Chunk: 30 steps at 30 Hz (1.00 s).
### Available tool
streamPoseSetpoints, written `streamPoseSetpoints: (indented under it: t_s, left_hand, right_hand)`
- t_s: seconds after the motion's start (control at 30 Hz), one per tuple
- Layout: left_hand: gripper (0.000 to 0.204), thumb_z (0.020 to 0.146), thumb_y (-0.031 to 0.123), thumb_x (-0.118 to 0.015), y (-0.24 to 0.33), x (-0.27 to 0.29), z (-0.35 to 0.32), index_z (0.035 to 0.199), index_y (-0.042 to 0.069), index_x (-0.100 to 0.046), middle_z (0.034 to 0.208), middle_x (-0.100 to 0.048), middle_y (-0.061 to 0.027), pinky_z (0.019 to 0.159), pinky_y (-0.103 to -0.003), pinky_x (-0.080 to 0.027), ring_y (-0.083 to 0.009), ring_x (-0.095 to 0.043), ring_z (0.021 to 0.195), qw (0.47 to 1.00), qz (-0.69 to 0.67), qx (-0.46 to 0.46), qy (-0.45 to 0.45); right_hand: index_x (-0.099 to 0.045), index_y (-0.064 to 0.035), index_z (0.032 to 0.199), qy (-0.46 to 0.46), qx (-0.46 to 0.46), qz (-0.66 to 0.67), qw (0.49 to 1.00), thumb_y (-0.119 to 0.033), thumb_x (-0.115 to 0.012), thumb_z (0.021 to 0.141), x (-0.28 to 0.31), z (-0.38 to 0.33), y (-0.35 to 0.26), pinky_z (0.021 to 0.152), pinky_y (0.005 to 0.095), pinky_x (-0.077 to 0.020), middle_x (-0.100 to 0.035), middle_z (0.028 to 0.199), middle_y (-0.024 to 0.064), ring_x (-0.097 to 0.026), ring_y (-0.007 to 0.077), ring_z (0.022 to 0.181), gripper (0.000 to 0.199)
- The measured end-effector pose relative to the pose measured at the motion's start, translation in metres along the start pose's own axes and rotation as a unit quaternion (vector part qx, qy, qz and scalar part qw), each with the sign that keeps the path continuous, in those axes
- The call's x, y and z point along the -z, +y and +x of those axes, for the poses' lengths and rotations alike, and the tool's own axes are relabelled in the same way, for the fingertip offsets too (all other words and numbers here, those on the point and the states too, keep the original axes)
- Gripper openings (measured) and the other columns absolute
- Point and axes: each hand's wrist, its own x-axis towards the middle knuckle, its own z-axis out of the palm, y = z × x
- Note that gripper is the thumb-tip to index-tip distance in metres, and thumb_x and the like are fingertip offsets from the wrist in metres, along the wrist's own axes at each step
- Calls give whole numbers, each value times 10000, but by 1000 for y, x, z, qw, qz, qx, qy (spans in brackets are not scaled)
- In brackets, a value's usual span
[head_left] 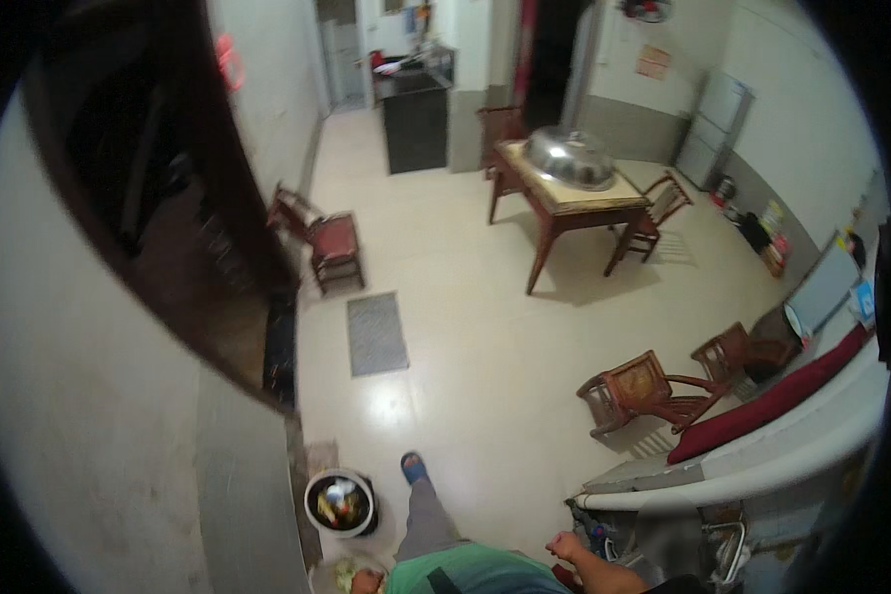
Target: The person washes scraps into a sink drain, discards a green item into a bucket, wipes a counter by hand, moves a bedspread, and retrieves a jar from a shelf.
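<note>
At the lower edge, my left hand (367, 582) is closed at the side of a pale basin (319, 576), close against my body. Light green pieces (345, 571), perhaps vegetable scraps, lie in it; the frame's edge cuts off the rest. My right hand (564, 545) hangs out to the right with its fingers curled in and nothing visible in them. Just ahead of the basin, a round trash bin (312, 507) with a white rim stands on the floor, holding mixed waste. My foot in a blue slipper (413, 467) is stretched forward beside the bin.
A wooden table (564, 206) bears a large domed metal cover (570, 156). A red-seated chair (335, 238) and a grey mat (376, 334) lie ahead by the left doorway. Wooden chairs (643, 384) stand at right, near a thick white pipe (742, 485).
</note>
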Motion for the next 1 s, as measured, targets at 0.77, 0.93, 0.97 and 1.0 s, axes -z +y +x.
streamPoseSetpoints:
  t_s: [0.77, 0.93, 0.97, 1.0]
  left_hand:
    - [451, 746, 428, -501, 304, 250, 249, 905, 7, -545, 842, -567, -139, 630, -378, -424, -233, -533, 711, 955, 251, -118, 104]
    - [385, 740, 380, -520, 398, 256, 247, 834, 8, -555, 779, -575, -128, 608, -355, -429, -211, -544, 683, 959, 222, -113, 135]
    - [373, 739, 371, -523, 425, 256, 249, 819, 8, -558, 767, -576, -126, 604, -350, -430, -207, -546, 678, 959, 221, -116, 137]
    - [361, 738, 361, -527, 451, 257, 253, 805, 8, -560, 754, -578, -123, 600, -346, -431, -203, -549, 672, 959, 213, -126, 141]
  right_hand:
    - [-609, -81, 713, 65, 176, -176, 966, -372, -532, 740, 124, 267, -222, 645, 320, -440, -598, 678, 77, -558, 229, 648, 302]
    - [-618, -53, 733, -86, 70, -158, 981, -497, -391, 776, 206, 323, -271, 713, 377, -419, -595, 793, 123, -538, 281, 775, 500]
    - [-615, -44, 748, -86, 71, -137, 984, -512, -365, 780, 233, 321, -290, 725, 384, -414, -592, 812, 129, -535, 283, 794, 531]
    - [-613, -34, 763, -77, 74, -119, 987, -526, -340, 783, 262, 328, -309, 737, 392, -410, -589, 831, 135, -532, 284, 813, 563]
